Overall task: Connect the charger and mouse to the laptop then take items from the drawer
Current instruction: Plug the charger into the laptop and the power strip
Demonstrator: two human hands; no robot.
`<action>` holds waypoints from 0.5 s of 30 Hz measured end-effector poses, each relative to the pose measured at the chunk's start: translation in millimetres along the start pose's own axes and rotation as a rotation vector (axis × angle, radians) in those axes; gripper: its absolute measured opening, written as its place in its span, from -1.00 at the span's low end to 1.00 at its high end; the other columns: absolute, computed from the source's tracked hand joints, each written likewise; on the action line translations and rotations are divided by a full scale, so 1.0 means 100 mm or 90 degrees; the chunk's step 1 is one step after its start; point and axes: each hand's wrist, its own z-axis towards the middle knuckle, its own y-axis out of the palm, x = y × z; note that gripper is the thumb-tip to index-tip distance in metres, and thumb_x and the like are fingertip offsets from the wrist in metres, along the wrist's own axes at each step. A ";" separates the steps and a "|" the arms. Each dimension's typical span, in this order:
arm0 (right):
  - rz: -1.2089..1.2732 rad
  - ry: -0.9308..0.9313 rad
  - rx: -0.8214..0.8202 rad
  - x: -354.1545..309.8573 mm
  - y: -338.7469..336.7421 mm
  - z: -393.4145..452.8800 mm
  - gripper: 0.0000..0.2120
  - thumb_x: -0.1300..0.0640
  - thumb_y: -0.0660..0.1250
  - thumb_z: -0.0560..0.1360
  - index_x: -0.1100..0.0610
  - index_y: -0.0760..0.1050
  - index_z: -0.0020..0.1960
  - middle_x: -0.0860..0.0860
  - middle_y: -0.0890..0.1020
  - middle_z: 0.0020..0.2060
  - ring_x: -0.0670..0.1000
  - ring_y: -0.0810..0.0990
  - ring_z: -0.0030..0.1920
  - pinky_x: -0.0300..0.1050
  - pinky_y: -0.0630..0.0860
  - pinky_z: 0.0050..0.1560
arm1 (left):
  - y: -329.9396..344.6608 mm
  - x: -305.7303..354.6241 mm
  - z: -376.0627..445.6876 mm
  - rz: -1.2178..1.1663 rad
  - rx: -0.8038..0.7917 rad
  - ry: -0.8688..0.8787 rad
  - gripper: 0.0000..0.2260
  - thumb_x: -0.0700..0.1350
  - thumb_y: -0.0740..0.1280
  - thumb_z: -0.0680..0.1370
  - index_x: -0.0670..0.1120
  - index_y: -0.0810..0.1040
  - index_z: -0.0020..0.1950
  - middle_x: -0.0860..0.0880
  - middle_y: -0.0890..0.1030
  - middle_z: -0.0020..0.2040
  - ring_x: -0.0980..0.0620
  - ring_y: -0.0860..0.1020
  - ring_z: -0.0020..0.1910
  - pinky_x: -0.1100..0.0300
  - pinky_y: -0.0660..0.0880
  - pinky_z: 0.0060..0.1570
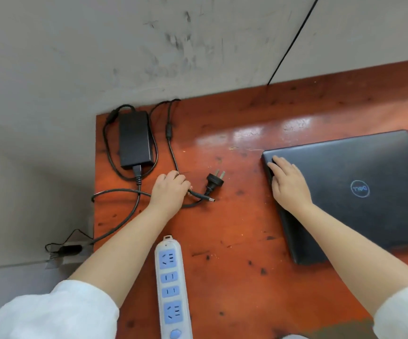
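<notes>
Here we are over a reddish wooden counter (234,241), both bare forearms stretched out from white sleeves. The left hand (170,192) is down on the charger cable (173,152), fingers curled around it just behind the barrel connector (206,198), whose metal tip pokes out to the right of the knuckles and lies on the wood. Just beyond that tip sits the black wall plug (214,182), prongs pointing away, unplugged and resting on the counter. Up in the far left corner lies the black charger brick (134,139), flat, with cable looped around it and one strand trailing off the counter's left edge.

Over on the right, the laptop (359,192) is shut, dark lid up, round logo showing. The right hand (290,183) lies flat on the lid's near-left corner, fingers pressed together and reaching to the left edge; it grips nothing.

Closer in, between the two arms, a white power strip (171,287) with blue sockets lies lengthwise, every socket empty. No drawer or mouse shows in this view.
</notes>
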 end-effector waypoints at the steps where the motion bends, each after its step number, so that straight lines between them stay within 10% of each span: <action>1: 0.003 -0.006 -0.006 0.02 -0.02 0.00 -0.62 0.34 0.14 0.53 0.30 0.33 0.35 0.19 0.34 0.40 0.17 0.24 0.44 0.04 0.08 0.47 | 0.01 -0.06 0.00 0.000 0.031 0.038 -0.80 -0.30 0.61 0.13 -0.18 0.66 -0.33 -0.11 0.71 -0.32 -0.12 0.70 -0.22 0.13 0.61 -0.29; 11: -0.068 0.052 0.005 0.33 -0.16 0.05 -0.59 0.19 0.20 0.55 0.29 0.30 0.36 0.19 0.32 0.42 0.16 0.21 0.46 0.12 0.10 0.46 | -0.29 0.12 0.74 -0.082 0.100 0.101 -0.86 -0.21 0.49 0.34 -0.21 0.56 -0.33 -0.12 0.52 -0.58 -0.11 0.49 -0.60 0.24 0.37 -0.62; 15: -0.063 0.049 0.025 0.32 -0.14 0.06 -0.55 0.13 0.11 0.49 0.34 0.37 0.30 0.25 0.39 0.36 0.23 0.30 0.40 0.20 0.20 0.40 | -0.12 0.35 0.99 -0.158 0.023 0.096 -0.79 -0.14 0.23 0.56 -0.25 0.54 0.06 -0.25 0.63 -0.34 -0.22 0.59 -0.34 0.06 0.41 -0.37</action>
